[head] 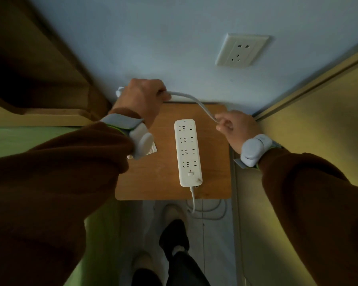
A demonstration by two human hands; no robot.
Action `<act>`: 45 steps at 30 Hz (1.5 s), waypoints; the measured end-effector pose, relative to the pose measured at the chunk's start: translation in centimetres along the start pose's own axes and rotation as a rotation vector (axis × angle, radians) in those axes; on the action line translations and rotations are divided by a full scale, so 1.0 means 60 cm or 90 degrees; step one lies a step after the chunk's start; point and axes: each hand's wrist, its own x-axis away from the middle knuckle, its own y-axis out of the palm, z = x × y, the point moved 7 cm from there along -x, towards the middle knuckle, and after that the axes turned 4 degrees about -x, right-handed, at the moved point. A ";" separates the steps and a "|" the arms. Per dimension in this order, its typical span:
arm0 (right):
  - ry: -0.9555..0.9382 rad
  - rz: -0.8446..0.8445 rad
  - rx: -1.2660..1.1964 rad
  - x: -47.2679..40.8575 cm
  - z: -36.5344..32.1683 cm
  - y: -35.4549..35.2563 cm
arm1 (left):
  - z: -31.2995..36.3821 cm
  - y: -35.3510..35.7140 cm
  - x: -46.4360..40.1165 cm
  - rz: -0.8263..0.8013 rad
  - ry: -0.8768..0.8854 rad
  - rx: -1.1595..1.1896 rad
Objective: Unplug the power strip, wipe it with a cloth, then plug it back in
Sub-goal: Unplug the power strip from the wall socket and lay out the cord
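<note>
A white power strip lies lengthwise on a small wooden table, sockets up. Its white cord arcs above the table's far edge between both hands. My left hand is closed around the cord near the plug end; a white bit shows past the fist at the left, close to the wall. My right hand pinches the cord at its other visible end. The wall outlet sits up and to the right, with nothing plugged in. A whitish edge, possibly a cloth, peeks out under my left wrist.
The cord leaves the strip's near end and loops on the floor below the table. A wooden cabinet side stands on the right, wooden furniture on the left. My feet and slippers are on the floor below.
</note>
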 end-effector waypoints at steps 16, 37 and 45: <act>-0.088 0.085 -0.018 -0.042 -0.088 -0.002 | 0.030 0.044 0.004 -0.045 0.047 -0.019; 0.092 -0.009 0.026 -0.074 -0.001 0.026 | -0.062 -0.024 -0.075 0.006 -0.004 -0.166; 0.016 0.071 -0.046 -0.098 -0.092 0.004 | -0.095 -0.109 -0.091 0.132 -0.035 -0.236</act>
